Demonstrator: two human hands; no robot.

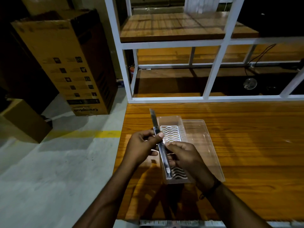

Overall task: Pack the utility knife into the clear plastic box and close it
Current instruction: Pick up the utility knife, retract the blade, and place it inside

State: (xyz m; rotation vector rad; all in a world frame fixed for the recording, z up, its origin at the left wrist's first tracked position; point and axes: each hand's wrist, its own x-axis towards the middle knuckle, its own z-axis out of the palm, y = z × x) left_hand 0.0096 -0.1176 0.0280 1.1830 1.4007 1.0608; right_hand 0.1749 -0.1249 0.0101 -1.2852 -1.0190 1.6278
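A slim metal utility knife [162, 150] is held lengthwise above the left side of the clear plastic box [171, 122], its blade extended and pointing away from me. My left hand [143, 147] pinches the knife near the blade end with thumb on top. My right hand [184, 155] grips the handle's middle from the right. The box stands open on the wooden table [246, 145], with a white wavy grid insert [170, 134] on its floor. Its clear lid [204, 145] lies flat beside it on the right.
A white metal shelf frame [212, 69] with wooden boards stands at the table's far edge. Cardboard boxes [65, 63] stand on the concrete floor to the left, beside a yellow floor line [105, 134].
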